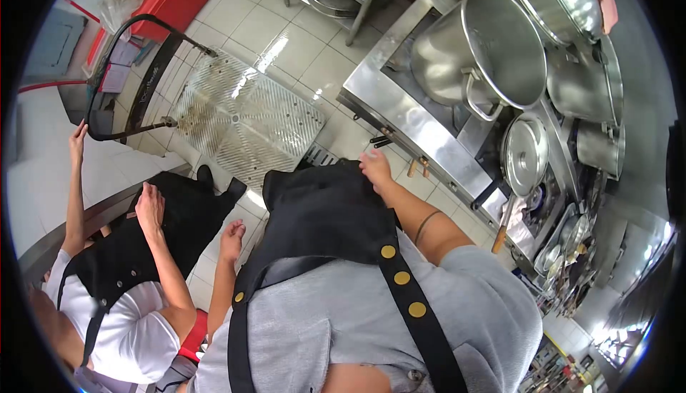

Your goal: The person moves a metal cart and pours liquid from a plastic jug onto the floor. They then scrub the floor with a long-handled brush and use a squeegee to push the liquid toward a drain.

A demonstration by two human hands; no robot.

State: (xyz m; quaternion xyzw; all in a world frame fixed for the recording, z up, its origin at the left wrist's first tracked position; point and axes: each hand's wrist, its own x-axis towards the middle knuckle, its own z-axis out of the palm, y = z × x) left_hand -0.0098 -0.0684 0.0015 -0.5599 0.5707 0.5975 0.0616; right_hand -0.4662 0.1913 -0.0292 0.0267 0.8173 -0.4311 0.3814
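Note:
My left hand (232, 240) hangs at my left side with its fingers curled in, and nothing shows in it. It is between my black apron (314, 214) and the co-worker's body. My right hand (374, 168) is at the right edge of the apron, its fingers bent and close together, and I see no object in it. Ahead of me on the floor lies a flat metal platform trolley (246, 118) with a ridged, wet-looking top. Its black looped handle (107, 50) rises toward the left, where a co-worker's hand (78, 136) touches it.
A co-worker in a black apron (171, 214) stands close on my left. On my right runs a steel stove (421, 128) with a large stockpot (500, 50) and a lidded pan (525, 153). A metal rack (357, 11) and a red bin (182, 0) stand ahead. The tiled floor (307, 57) looks shiny.

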